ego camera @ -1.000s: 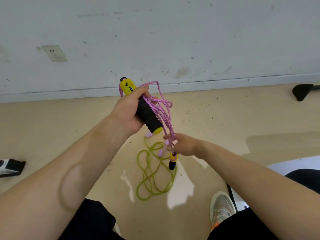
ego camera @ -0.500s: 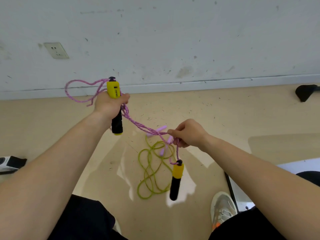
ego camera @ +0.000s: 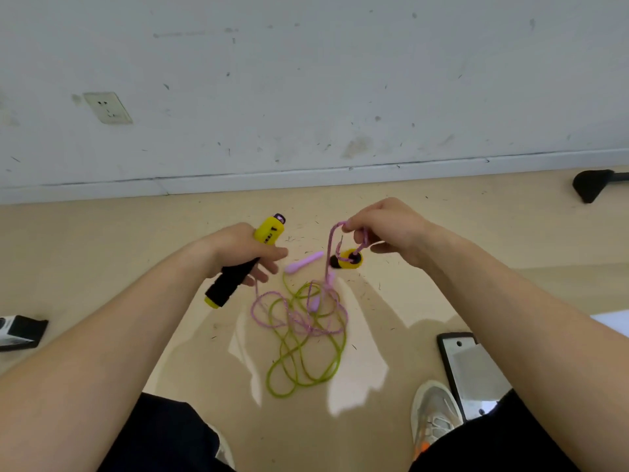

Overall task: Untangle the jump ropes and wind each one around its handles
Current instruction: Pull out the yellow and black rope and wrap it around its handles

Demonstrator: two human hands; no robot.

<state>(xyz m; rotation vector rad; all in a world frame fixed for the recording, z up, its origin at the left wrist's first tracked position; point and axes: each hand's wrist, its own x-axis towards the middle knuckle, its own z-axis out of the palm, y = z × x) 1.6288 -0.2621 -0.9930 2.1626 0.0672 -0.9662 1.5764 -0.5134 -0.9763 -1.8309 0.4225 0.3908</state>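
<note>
My left hand (ego camera: pixel 243 248) grips a yellow-and-black jump rope handle (ego camera: pixel 235 279), its yellow counter end pointing up and away. My right hand (ego camera: pixel 388 229) pinches the pink braided rope (ego camera: pixel 332 247) just above the second yellow-and-black handle (ego camera: pixel 348 260), which dangles end-on toward me. The slack pink rope hangs down and lies in loops (ego camera: pixel 299 318) on the floor, over a green rope (ego camera: pixel 303 356) coiled there. Two pale pink handles (ego camera: pixel 304 262) of the green rope lie at its far side.
A white wall with a socket (ego camera: pixel 108 108) runs close behind. My shoe (ego camera: pixel 434 412) and a grey metal plate (ego camera: pixel 469 369) are at lower right, a black-and-white box (ego camera: pixel 18 332) at far left, a black foot (ego camera: pixel 592 189) at far right.
The pink rope has dropped off my left hand and fallen in loops onto the green rope. My right hand rose, lifting the second handle. My left hand's handle tilted.
</note>
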